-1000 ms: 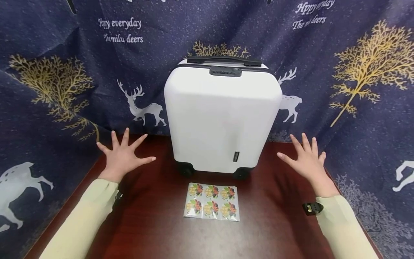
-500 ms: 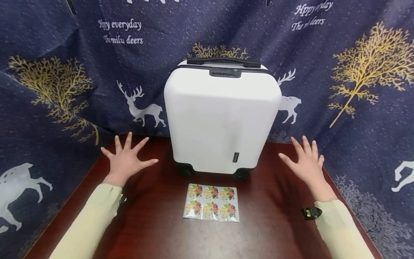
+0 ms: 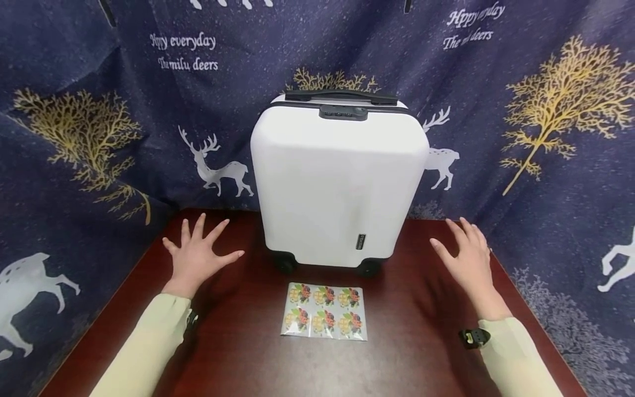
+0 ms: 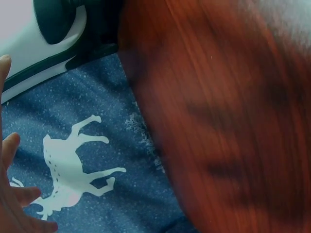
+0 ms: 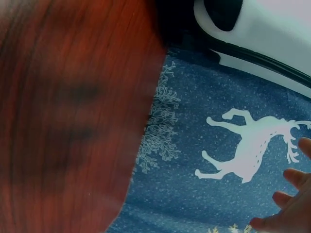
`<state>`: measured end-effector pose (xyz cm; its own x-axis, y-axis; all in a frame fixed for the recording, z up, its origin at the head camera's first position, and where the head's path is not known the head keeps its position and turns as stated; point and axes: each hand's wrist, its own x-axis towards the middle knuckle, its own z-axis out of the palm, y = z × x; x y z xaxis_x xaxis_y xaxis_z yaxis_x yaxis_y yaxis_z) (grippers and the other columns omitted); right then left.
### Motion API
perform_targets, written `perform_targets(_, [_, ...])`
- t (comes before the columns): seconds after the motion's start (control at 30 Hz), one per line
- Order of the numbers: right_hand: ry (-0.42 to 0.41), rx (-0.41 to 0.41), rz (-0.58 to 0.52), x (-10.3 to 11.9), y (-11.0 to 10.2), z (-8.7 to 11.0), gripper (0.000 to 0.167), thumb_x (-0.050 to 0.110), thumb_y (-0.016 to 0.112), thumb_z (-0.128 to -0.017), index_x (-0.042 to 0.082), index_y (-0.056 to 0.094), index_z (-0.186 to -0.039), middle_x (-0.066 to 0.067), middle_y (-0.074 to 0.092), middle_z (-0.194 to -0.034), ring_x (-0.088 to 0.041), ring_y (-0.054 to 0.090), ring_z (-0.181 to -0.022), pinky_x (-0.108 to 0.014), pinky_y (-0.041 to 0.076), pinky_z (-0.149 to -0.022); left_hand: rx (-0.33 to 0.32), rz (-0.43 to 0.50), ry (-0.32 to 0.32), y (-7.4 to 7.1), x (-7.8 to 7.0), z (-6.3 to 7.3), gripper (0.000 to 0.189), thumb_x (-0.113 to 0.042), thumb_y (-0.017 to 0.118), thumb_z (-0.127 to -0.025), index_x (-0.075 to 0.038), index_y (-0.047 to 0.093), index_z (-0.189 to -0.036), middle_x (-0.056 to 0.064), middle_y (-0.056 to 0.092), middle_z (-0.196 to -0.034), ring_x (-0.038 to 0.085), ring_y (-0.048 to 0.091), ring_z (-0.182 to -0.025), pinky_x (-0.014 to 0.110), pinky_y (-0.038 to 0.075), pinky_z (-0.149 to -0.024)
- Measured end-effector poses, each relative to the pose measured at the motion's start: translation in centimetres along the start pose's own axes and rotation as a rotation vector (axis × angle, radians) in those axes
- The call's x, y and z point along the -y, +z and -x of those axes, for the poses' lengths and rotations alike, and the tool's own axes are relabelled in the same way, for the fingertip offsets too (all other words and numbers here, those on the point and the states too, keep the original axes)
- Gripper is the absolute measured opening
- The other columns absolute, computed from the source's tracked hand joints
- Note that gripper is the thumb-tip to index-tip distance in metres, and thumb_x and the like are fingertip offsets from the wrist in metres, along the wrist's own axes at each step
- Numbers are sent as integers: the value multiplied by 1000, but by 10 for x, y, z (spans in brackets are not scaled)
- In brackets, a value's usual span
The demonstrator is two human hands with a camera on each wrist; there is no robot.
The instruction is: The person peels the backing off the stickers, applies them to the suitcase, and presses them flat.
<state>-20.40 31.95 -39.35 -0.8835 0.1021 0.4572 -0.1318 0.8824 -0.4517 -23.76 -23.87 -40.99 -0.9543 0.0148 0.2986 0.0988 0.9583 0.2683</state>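
A white hard-shell suitcase (image 3: pixel 337 182) stands upright on the dark red table (image 3: pixel 238 353), with a black handle and a combination lock at its top. Flat in front of its wheels lies a sheet of fruit stickers (image 3: pixel 324 311). My left hand (image 3: pixel 195 259) hovers left of the suitcase with fingers spread, holding nothing. On the other side, my right hand (image 3: pixel 466 262) hangs above the table, fingers apart and slightly bent, also holding nothing. In the wrist views, only some fingers (image 4: pixel 19 194) of the left hand and some fingers (image 5: pixel 291 194) of the right show at the edges.
A dark blue cloth (image 3: pixel 213 99) printed with white deer and gold trees hangs behind the table and along both sides. The suitcase stands close to the back cloth. A black strap device (image 3: pixel 474 338) sits at the right wrist.
My left hand has moved slightly right and nearer to me. The right hand has dropped a little lower in view, its fingers drawing closer together. Suitcase and stickers stay put.
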Motion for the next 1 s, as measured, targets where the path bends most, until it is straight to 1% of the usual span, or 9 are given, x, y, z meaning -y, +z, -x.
perform_targets(0.2, [-47,-87,-96,2,8,9,56,31,68,-95,-2,56,-139,-33,46,-149,-56,35,-139,-69,27,-114,-30,6,-12,7,-4,9,84,-64,72,-82,-21,50,-150,28,34,-160,56,25,-148,89,18,-106])
perform_targets(0.37, [-49,-94,-178,6,12,19,48,23,69,-95,-2,59,-135,-31,51,-145,-53,40,-136,-67,30,-111,-27,38,-7,10,-11,18,77,-60,72,-84,-17,54,-146,28,39,-158,50,33,-146,82,28,-108])
perform_targets(0.57, [-45,-91,-224,14,15,32,43,18,68,-96,-1,61,-134,-27,54,-143,-47,45,-136,-62,34,-110,0,85,-3,12,-20,25,74,-56,71,-88,-15,54,-147,29,42,-155,51,42,-140,75,36,-108])
perform_targets(0.67, [-22,-92,-243,17,16,38,41,16,67,-96,-1,62,-133,-26,55,-142,-44,46,-136,-56,36,-107,24,114,-6,15,-22,28,71,-52,70,-90,-14,52,-148,28,43,-155,52,47,-136,73,40,-107])
perform_targets(0.77, [-1,-94,-255,20,19,44,40,16,66,-97,0,62,-133,-24,57,-140,-41,49,-134,-43,38,-102,41,153,-14,17,-24,31,68,-49,69,-92,-13,52,-147,27,44,-154,51,52,-131,69,45,-104])
perform_targets(0.83, [16,-93,-271,23,21,47,39,15,66,-98,1,62,-133,-23,59,-138,-30,53,-129,-29,39,-99,51,180,-16,19,-25,33,66,-46,69,-92,-13,53,-147,27,46,-153,50,54,-129,67,49,-101])
perform_targets(0.9, [38,-89,-297,26,23,49,39,15,66,-98,1,62,-134,-22,61,-134,-11,58,-118,-13,39,-93,64,206,-18,21,-27,34,65,-44,69,-93,-11,53,-147,27,47,-152,49,55,-129,66,50,-99])
perform_targets(0.97, [63,-84,-328,30,25,53,38,14,66,-99,0,61,-134,-21,62,-130,9,54,-105,-1,37,-86,82,238,-19,22,-29,36,64,-42,69,-95,-10,52,-147,27,48,-151,47,54,-131,64,50,-101])
perform_targets(1.0, [74,-84,-349,32,26,54,37,14,66,-99,0,61,-133,-21,63,-127,16,51,-99,1,37,-84,93,258,-23,23,-30,37,63,-41,68,-95,-9,52,-147,27,48,-151,47,53,-132,64,49,-103])
